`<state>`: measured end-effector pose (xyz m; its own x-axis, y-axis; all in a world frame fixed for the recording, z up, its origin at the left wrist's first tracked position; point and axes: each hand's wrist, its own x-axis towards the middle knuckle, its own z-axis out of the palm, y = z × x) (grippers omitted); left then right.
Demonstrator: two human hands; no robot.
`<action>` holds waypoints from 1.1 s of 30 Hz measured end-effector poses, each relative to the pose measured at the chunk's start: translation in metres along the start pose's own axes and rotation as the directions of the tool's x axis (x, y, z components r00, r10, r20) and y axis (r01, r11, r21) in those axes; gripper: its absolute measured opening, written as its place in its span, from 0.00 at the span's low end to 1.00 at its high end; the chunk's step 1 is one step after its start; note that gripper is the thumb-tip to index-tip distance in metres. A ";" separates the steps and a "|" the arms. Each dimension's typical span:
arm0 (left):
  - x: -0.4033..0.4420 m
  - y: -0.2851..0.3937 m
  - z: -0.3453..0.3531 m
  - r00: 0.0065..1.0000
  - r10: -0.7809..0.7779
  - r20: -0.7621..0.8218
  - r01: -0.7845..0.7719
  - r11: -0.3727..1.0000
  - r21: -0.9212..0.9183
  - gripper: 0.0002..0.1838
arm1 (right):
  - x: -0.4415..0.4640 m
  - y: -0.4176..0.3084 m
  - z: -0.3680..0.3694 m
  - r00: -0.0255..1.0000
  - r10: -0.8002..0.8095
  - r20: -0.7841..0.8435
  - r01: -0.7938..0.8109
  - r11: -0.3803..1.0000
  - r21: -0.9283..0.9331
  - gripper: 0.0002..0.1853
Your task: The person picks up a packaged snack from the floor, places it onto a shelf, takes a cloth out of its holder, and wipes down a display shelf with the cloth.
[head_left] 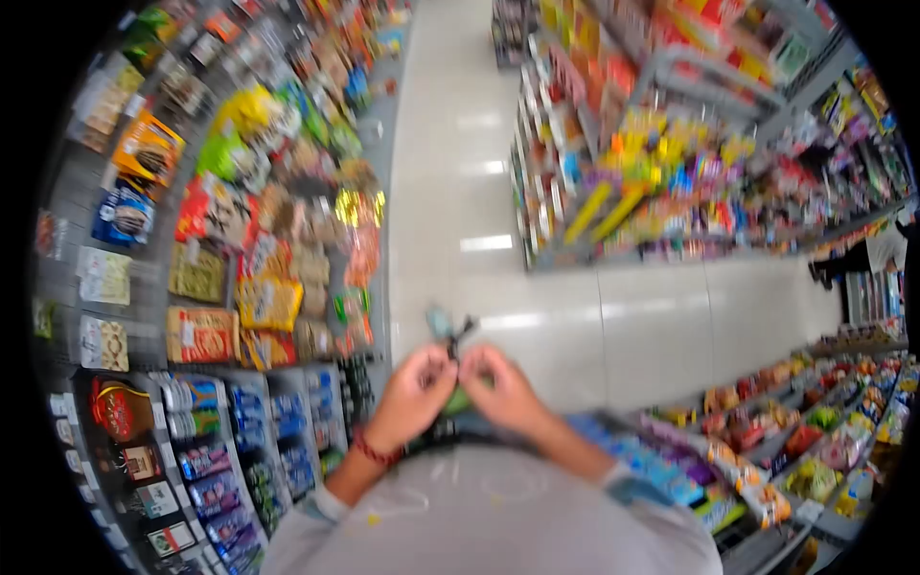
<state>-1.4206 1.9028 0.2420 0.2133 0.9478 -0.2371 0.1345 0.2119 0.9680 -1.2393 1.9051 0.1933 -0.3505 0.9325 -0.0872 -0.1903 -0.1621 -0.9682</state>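
My left hand (pixel 414 388) and my right hand (pixel 503 391) are close together in front of my body, fingers curled into pinches. A small dark, strip-like thing (pixel 462 333) sticks out beyond the fingertips, with a pale teal piece (pixel 439 320) beside it. Blur hides what kind of thing it is. Below and between the hands shows a green patch (pixel 458 400), partly covered by the fingers. Around my left wrist is a red beaded bracelet (pixel 374 448).
Shelves of bagged snacks (pixel 268 302) and blue-wrapped packs (pixel 216 498) line the left. A tiled floor aisle (pixel 450 192) runs ahead. On the right are a yellow-packed display (pixel 661 144) and low snack shelves (pixel 767 412). A person in dark trousers (pixel 848 261) is at far right.
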 end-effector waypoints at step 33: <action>0.198 0.013 -0.235 0.979 0.012 -0.202 -0.061 0.969 -0.238 0.08 | 0.294 -0.062 0.079 0.977 -0.137 0.161 0.210 0.720 -0.661 0.09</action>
<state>-1.6044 2.1496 0.2267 0.0152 0.9788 -0.2044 -0.1131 0.2048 0.9722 -1.4034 2.1637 0.2459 -0.4640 0.8817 0.0852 0.3959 0.2924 -0.8705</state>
